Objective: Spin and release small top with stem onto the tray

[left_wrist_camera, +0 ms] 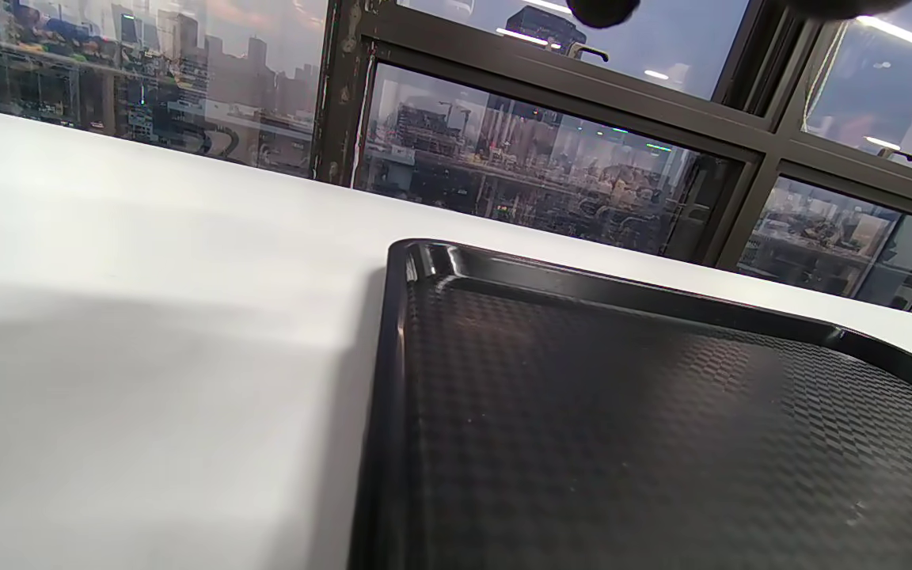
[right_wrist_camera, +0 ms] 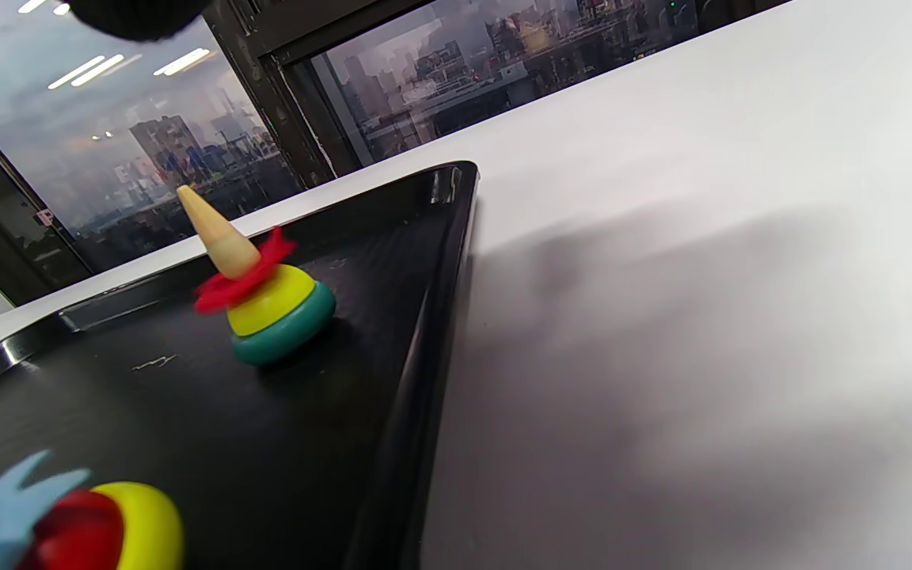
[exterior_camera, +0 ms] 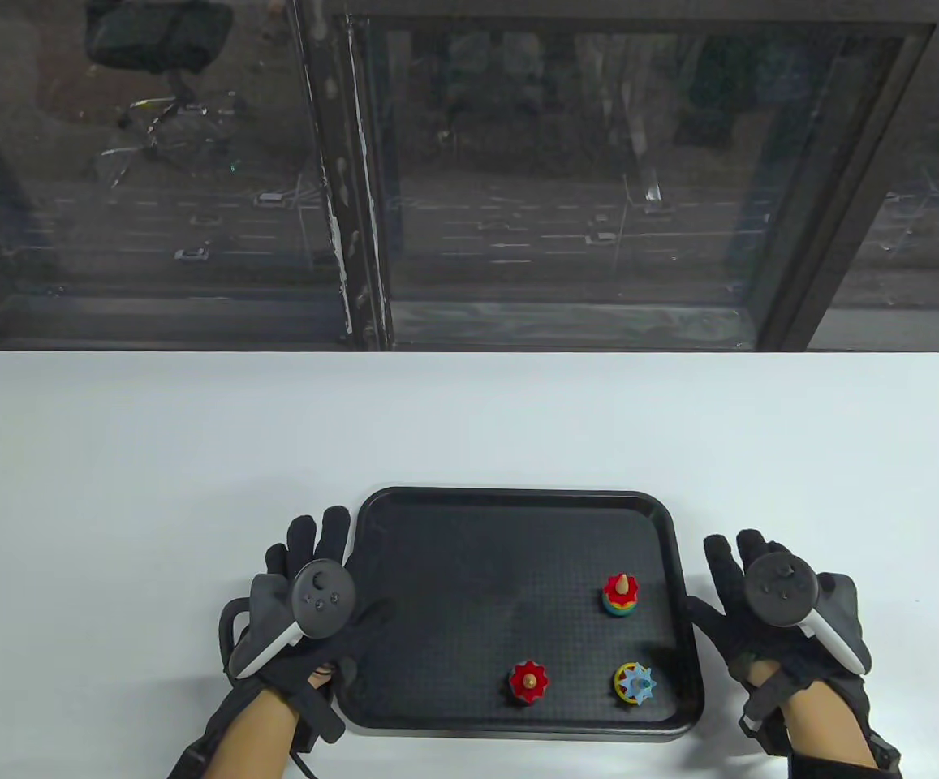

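A black tray (exterior_camera: 518, 507) lies on the white table with three small tops on it. One has a tall cone stem over red, yellow and teal rings (exterior_camera: 620, 596) (right_wrist_camera: 262, 289). A red gear-edged top (exterior_camera: 527, 681) stands at the front middle. A yellow, red and light-blue top (exterior_camera: 635, 682) (right_wrist_camera: 60, 522) sits at the front right. My left hand (exterior_camera: 315, 560) lies flat by the tray's left rim, fingers straight, thumb over the rim. My right hand (exterior_camera: 749, 568) lies flat on the table just right of the tray. Neither holds anything.
The white table (exterior_camera: 193, 438) stretches behind and beside the tray, with its far edge against a dark window frame (exterior_camera: 347, 243). The tray's far left corner (left_wrist_camera: 416, 253) shows in the left wrist view.
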A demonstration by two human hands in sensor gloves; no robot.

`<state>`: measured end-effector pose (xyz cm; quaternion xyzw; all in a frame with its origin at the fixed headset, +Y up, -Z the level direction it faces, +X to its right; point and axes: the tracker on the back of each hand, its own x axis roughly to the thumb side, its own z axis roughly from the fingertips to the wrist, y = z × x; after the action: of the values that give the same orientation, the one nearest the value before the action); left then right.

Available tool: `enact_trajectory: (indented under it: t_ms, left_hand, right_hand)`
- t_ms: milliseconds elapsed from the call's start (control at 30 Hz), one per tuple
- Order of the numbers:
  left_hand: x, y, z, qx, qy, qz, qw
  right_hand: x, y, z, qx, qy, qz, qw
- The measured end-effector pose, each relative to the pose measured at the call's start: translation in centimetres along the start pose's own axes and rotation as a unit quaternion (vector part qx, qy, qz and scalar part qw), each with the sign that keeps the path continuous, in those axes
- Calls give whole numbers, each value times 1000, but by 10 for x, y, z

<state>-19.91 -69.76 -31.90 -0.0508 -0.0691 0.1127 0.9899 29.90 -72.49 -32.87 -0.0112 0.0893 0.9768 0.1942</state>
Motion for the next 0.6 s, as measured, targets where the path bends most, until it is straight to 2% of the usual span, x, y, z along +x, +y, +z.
enact_trajectory:
  t_ms: [600]
  left_hand:
    - [4, 1, 1, 18, -6, -20, 1000]
  right_hand:
    - [0, -2, 2, -14, -9, -19, 1000]
